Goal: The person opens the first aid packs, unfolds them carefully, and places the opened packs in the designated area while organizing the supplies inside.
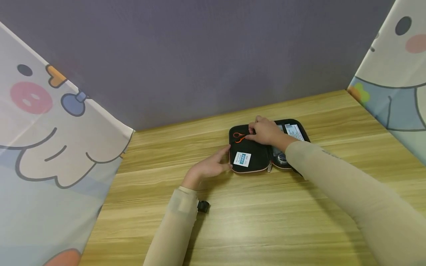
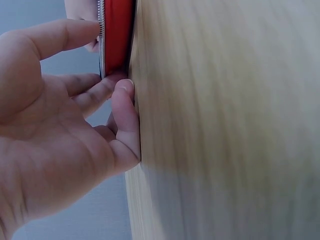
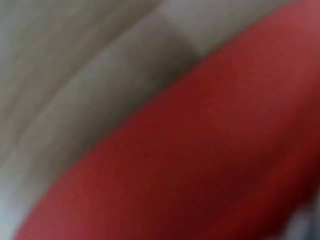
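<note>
A zip case (image 1: 252, 170), black inside and red outside, lies unfolded on the table. Orange-handled scissors (image 1: 240, 140) lie in its left half, above a white and blue card (image 1: 242, 159). My right hand (image 1: 266, 132) reaches over the case and pinches the scissors near the handles; the fingers partly hide them. My left hand (image 1: 210, 166) touches the case's left edge with spread fingers. In the left wrist view, those fingers (image 2: 82, 35) meet the zipper and red side (image 2: 116, 37). The right wrist view is blurred, mostly filled by the red case cover (image 3: 200, 140).
The case's right half holds a white printed packet (image 1: 294, 132) and a round dark-and-silver item (image 1: 281, 158), partly hidden by the right arm. A wood-grain table (image 1: 253, 218) runs back to a grey wall (image 1: 213, 59). Cartoon-printed sheets (image 1: 73, 147) hang on both sides.
</note>
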The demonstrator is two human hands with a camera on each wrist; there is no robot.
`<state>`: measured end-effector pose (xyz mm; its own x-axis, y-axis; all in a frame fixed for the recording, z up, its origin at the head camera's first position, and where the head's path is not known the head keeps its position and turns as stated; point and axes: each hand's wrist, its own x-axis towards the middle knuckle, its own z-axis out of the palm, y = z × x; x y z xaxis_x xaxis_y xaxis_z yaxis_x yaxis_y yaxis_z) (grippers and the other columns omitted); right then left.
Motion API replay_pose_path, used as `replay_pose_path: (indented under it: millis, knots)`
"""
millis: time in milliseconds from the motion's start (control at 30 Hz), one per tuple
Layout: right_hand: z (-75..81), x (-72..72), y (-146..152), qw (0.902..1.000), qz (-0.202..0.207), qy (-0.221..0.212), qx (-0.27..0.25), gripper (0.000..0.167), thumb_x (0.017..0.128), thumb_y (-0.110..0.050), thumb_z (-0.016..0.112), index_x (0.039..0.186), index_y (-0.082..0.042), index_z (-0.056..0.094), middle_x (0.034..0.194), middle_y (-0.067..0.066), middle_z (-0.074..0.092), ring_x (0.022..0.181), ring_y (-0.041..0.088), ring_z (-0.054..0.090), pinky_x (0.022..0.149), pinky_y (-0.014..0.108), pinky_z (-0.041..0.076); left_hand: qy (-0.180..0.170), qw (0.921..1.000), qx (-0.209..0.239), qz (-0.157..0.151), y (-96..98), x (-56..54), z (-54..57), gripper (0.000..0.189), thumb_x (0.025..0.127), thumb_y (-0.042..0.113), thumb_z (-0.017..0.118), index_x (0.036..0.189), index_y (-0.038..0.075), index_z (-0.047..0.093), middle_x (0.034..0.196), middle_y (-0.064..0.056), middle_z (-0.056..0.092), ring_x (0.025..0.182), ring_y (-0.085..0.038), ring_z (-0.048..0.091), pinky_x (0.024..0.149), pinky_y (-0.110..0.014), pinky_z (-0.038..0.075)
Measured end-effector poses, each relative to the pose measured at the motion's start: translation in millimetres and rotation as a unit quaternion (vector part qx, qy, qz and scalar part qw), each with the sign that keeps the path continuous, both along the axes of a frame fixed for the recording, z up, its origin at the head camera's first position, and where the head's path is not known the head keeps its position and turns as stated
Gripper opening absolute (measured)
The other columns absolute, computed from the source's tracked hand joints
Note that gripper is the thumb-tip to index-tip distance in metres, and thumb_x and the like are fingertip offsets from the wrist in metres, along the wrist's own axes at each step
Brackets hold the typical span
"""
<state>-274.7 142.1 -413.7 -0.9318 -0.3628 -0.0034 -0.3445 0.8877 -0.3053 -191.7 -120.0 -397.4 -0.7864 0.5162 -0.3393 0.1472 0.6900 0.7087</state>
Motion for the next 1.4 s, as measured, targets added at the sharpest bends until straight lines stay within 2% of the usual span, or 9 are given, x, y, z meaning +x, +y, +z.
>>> replay_pose_path:
  millis: [233,367,567,733,867,1000,1100,1267,1400]
  knots:
    - [3.2,0.8,-2,0.9999,0.000,-0.002,0.013,0.036,0.103,-0.048,0.068,0.087,-0.018,0.057,0.105,0.010,0.050,0.090,0.029,0.049,0.076,0.044,0.039,-0.004,1.0000,0.001,0.001,-0.6,0.5,0.5,0.085,0.106,0.026,0.062,0.173,0.016,0.012,0.180,-0.012,0.012,0.167,-0.030,0.012,0.137,-0.049,0.015]
    - [9.6,-0.7,-1,0.9991,0.011,-0.033,0.024,0.037,0.101,-0.049,0.071,0.088,-0.017,0.057,0.107,0.011,0.049,0.089,0.029,0.050,0.075,0.044,0.039,-0.006,1.0000,-0.003,0.001,-1.1,0.1,0.0,0.084,0.106,0.026,0.062,0.173,0.017,0.011,0.180,-0.012,0.012,0.167,-0.030,0.012,0.137,-0.049,0.016]
    - [25.8,-1.2,-1,0.9944,0.029,-0.090,0.046,0.034,0.101,-0.046,0.071,0.092,-0.015,0.059,0.109,0.012,0.047,0.091,0.031,0.050,0.082,0.050,0.041,-0.003,1.0000,-0.007,-0.001,-1.5,-0.8,-1.0,0.085,0.106,0.027,0.062,0.173,0.018,0.010,0.181,-0.011,0.012,0.167,-0.030,0.013,0.136,-0.050,0.016]
    - [35.3,4.8,-3,0.9941,0.041,-0.090,0.043,0.030,0.102,-0.042,0.071,0.094,-0.015,0.064,0.105,0.010,0.052,0.091,0.029,0.049,0.081,0.048,0.042,-0.003,1.0000,-0.005,-0.006,-1.6,-0.2,-0.7,0.085,0.106,0.029,0.061,0.173,0.017,0.010,0.181,-0.011,0.012,0.167,-0.031,0.013,0.136,-0.050,0.016]
    - [39.6,12.4,-8,0.9941,0.075,-0.078,0.006,0.027,0.102,-0.041,0.071,0.094,-0.015,0.069,0.093,0.006,0.063,0.080,0.023,0.054,0.075,0.040,0.044,-0.005,0.9999,-0.007,-0.009,-1.7,-0.3,0.7,0.085,0.107,0.030,0.061,0.173,0.017,0.009,0.181,-0.010,0.011,0.167,-0.030,0.012,0.136,-0.051,0.016]
    - [41.4,20.9,-15,0.9824,0.131,-0.127,-0.038,0.027,0.098,-0.040,0.077,0.092,-0.014,0.075,0.082,0.000,0.069,0.070,0.015,0.055,0.067,0.030,0.045,-0.005,0.9999,-0.010,-0.013,-1.9,-1.2,1.9,0.085,0.108,0.032,0.059,0.173,0.019,0.007,0.181,-0.007,0.009,0.168,-0.029,0.012,0.136,-0.052,0.018]
    - [39.8,26.2,-19,0.9733,0.156,-0.163,-0.042,0.024,0.094,-0.037,0.082,0.091,-0.013,0.076,0.082,-0.002,0.070,0.071,0.012,0.055,0.066,0.027,0.045,-0.011,0.9998,-0.011,-0.011,-2.6,-0.5,2.7,0.085,0.108,0.032,0.059,0.173,0.021,0.007,0.182,-0.006,0.008,0.168,-0.029,0.011,0.136,-0.053,0.018]
    - [33.7,28.3,-20,0.9684,0.161,-0.183,-0.055,0.016,0.094,-0.022,0.083,0.087,-0.012,0.073,0.081,0.000,0.071,0.071,0.013,0.058,0.066,0.026,0.047,-0.013,0.9998,-0.008,-0.008,-3.2,0.2,2.4,0.085,0.108,0.032,0.060,0.173,0.020,0.008,0.181,-0.006,0.009,0.167,-0.029,0.012,0.136,-0.052,0.018]
    - [30.5,27.7,-20,0.9647,0.146,-0.203,-0.081,0.010,0.095,-0.016,0.081,0.095,-0.010,0.073,0.087,0.002,0.074,0.076,0.014,0.064,0.071,0.028,0.051,-0.011,0.9999,-0.007,-0.009,-3.2,-0.3,1.3,0.085,0.107,0.032,0.060,0.173,0.019,0.009,0.181,-0.007,0.010,0.167,-0.029,0.013,0.136,-0.051,0.019]
